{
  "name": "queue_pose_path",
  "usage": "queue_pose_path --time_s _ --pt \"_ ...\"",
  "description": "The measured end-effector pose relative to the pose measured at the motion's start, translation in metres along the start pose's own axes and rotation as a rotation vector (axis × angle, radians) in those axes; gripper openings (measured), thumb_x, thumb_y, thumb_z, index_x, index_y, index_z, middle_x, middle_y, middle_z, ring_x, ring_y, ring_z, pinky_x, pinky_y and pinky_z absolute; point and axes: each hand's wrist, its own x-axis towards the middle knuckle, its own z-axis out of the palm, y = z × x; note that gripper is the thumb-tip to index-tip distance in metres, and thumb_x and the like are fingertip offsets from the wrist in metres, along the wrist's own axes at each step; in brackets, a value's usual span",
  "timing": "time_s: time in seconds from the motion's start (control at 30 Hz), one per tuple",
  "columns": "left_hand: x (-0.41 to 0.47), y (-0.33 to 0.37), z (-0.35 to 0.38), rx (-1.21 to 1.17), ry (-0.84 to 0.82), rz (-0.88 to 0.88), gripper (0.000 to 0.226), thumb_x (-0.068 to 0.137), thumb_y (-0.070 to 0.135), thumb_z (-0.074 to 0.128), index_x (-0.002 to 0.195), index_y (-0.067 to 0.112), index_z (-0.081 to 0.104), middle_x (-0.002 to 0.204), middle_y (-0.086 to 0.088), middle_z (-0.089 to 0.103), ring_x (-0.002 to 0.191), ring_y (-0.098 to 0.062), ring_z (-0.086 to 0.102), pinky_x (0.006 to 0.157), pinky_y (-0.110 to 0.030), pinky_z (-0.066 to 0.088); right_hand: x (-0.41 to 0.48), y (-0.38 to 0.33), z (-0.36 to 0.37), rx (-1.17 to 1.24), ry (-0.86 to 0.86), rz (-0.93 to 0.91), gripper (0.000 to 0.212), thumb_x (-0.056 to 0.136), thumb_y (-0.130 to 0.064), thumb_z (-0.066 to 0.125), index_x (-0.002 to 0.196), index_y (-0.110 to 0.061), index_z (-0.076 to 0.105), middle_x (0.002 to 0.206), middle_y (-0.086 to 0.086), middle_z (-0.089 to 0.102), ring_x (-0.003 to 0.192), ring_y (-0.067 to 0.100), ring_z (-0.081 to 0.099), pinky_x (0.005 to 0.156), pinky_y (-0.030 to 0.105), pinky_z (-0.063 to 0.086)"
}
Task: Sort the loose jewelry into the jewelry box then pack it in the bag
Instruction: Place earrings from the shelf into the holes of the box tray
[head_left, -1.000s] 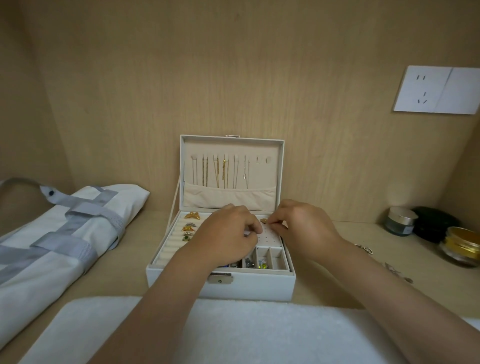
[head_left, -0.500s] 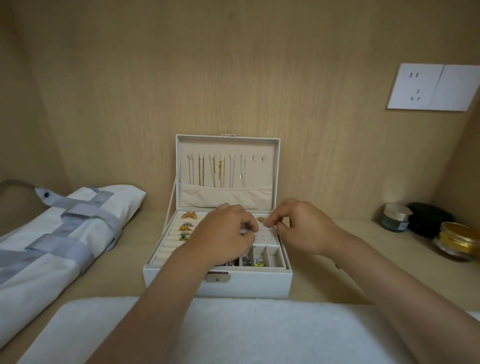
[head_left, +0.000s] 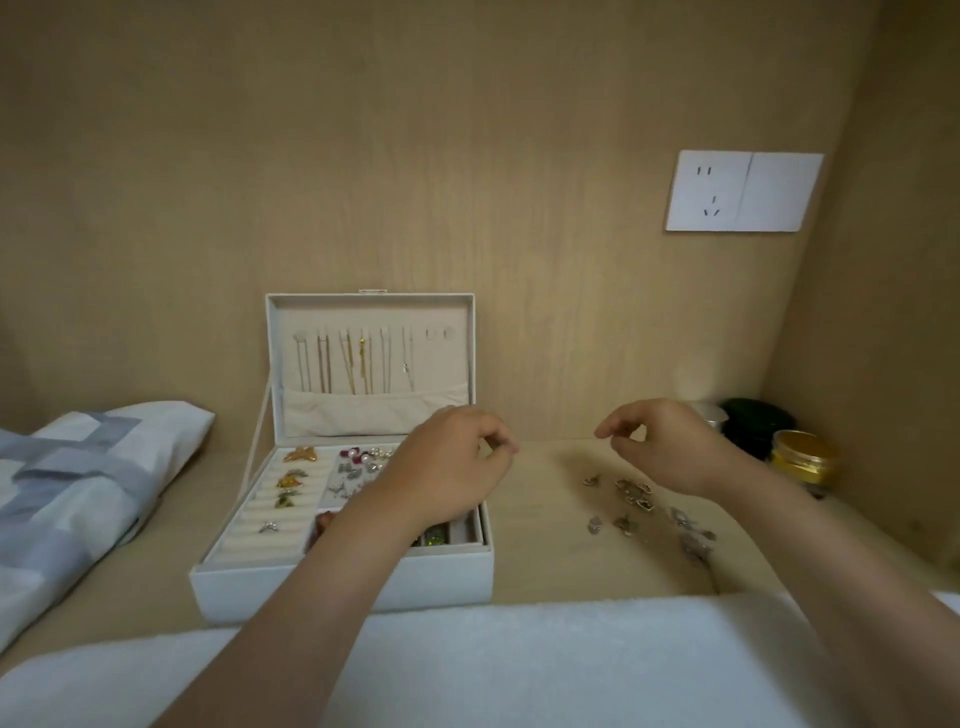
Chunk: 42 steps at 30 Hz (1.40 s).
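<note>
Your left hand (head_left: 441, 467) curls over the open jewelry box (head_left: 260, 587), grip unclear, while your right hand (head_left: 670, 447) hangs slack, empty, above loose jewelry (head_left: 631, 491).

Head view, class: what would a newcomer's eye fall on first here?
The open white jewelry box at centre, necklaces hanging in its upright lid. The left hand hovers over the box's right edge, the right hand over loose jewelry scattered beside it. A grey-and-white bag lies left.

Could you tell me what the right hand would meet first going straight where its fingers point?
Likely the left hand, poised above the jewelry box at its right edge; gap between looks free, depth unclear.
</note>
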Motion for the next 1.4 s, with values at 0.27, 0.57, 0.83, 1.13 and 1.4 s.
queue_pose_path --time_s 0.27,0.57,0.83,1.13,1.4 --pt "0.043 0.041 0.064 -0.010 -0.194 -0.001 0.018 0.093 0.019 0.058 0.099 0.025 0.073 0.103 0.009 0.070 0.081 -0.005 0.059 0.079 -0.022 0.046 -0.008 0.046 0.008 -0.102 -0.042 0.130 0.030 0.097 -0.018 0.054 0.121 -0.028 0.069 0.126 -0.008 0.066 0.107 0.008 0.061 0.086 0.018 0.045" --pt "0.061 0.037 0.126 0.194 -0.259 -0.083 0.041 0.090 0.008 0.047 0.122 0.028 0.065 0.125 -0.002 0.058 0.118 -0.023 0.054 0.099 -0.038 0.047 0.007 0.062 0.021 -0.072 -0.103 0.089 0.026 0.097 -0.021 0.059 0.118 -0.027 0.072 0.126 -0.007 0.068 0.116 0.011 0.061 0.100 0.028 0.048" --pt "0.067 0.030 0.130 0.132 -0.184 -0.092 0.031 0.091 0.015 0.048 0.107 0.030 0.070 0.119 0.002 0.067 0.113 -0.019 0.060 0.097 -0.035 0.049 0.011 0.071 0.020 0.041 -0.127 0.115 0.022 0.097 -0.019 0.061 0.112 -0.027 0.076 0.118 -0.009 0.070 0.111 0.008 0.062 0.092 0.020 0.045" --pt "0.081 0.031 0.135 0.253 -0.165 -0.079 0.020 0.092 0.015 0.055 0.097 0.018 0.073 0.112 -0.004 0.066 0.107 -0.027 0.062 0.079 -0.028 0.045 -0.007 0.076 -0.003 0.200 -0.205 0.118 0.007 0.089 -0.023 0.072 0.085 -0.025 0.078 0.088 -0.012 0.073 0.088 0.001 0.065 0.076 0.018 0.049" --pt "0.078 0.036 0.136 0.233 -0.114 -0.069 0.011 0.087 0.026 0.067 0.091 0.022 0.077 0.103 0.003 0.070 0.098 -0.018 0.064 0.077 -0.027 0.047 -0.011 0.067 -0.005 0.121 -0.364 0.137 0.008 0.077 -0.030 0.085 0.080 -0.026 0.079 0.075 -0.016 0.073 0.073 -0.005 0.065 0.065 0.013 0.045"
